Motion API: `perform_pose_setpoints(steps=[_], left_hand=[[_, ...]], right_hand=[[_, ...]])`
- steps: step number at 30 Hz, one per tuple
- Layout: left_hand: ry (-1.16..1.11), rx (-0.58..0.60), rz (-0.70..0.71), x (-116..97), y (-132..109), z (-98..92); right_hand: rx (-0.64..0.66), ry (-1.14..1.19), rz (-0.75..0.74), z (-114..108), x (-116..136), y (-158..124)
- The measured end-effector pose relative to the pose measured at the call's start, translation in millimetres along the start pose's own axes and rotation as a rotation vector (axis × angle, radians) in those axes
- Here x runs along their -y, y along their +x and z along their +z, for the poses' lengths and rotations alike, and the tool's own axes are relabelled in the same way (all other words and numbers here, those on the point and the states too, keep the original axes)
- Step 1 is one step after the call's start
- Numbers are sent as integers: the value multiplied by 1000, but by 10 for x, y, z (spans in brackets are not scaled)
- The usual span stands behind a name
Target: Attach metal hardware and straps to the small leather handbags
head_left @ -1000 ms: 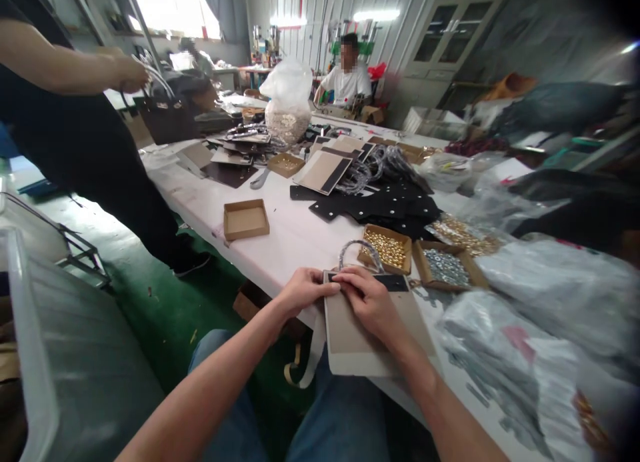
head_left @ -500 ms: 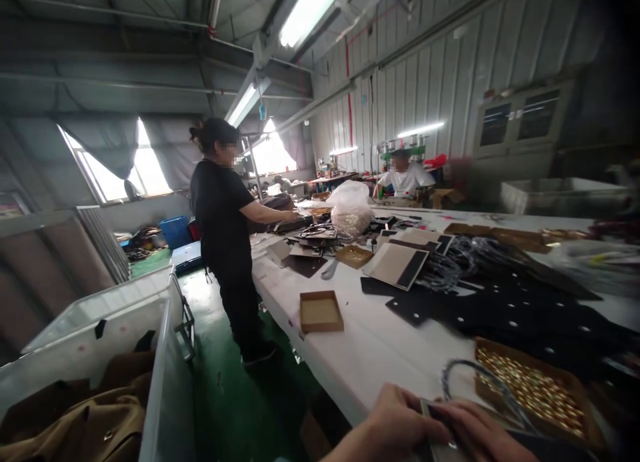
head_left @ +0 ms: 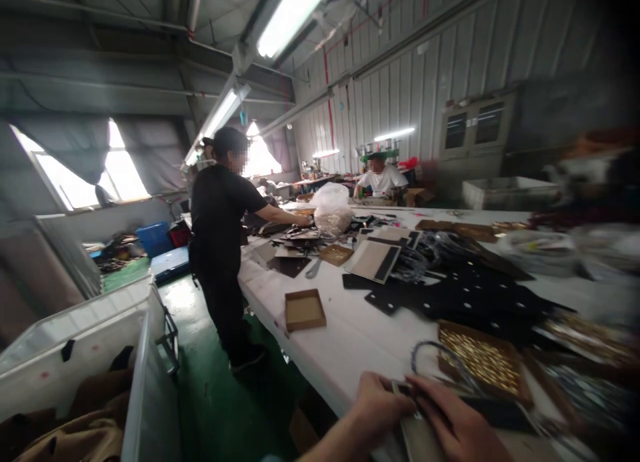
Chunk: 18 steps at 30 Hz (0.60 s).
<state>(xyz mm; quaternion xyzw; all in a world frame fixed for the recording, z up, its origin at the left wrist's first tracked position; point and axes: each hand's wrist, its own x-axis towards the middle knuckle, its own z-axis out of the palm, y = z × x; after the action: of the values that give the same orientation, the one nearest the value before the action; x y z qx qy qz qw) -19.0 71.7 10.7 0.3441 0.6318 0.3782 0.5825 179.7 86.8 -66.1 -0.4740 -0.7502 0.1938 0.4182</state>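
Observation:
At the bottom edge my left hand (head_left: 373, 409) and my right hand (head_left: 457, 422) are both closed on the top of a flat beige panel with a dark strip (head_left: 425, 435), near the front edge of the long white table (head_left: 350, 335). A grey looped cord handle (head_left: 435, 355) arches just beyond my fingers. Right behind it stands a cardboard box of gold studs (head_left: 480, 362). Most of the panel is cut off by the frame.
A person in black (head_left: 220, 242) stands at the table's left side, reaching onto it. An empty cardboard box (head_left: 304, 310), black cut pieces (head_left: 465, 295), beige panels (head_left: 374, 261) and a clear bag (head_left: 331, 212) lie on the table. A white bin (head_left: 75, 355) stands left. Another person (head_left: 380, 179) sits far back.
The camera has tilted up from my lap and the panel to the room. My hands stay closed on the panel's top, now at the bottom edge of view.

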Motion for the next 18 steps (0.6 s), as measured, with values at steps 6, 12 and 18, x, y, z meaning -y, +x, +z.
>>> perform_pose_setpoints(steps=[6,12,18], left_hand=[[66,260,89,26,-91,-92],[65,292,120,459,418,-77],[50,245,115,406,362,-83]], right_hand=[[88,-15,-90,-482,1003,-138],[-262,-140,8,-1084,1220,-1001],[-466,-618,275,-2137,973,-2521]])
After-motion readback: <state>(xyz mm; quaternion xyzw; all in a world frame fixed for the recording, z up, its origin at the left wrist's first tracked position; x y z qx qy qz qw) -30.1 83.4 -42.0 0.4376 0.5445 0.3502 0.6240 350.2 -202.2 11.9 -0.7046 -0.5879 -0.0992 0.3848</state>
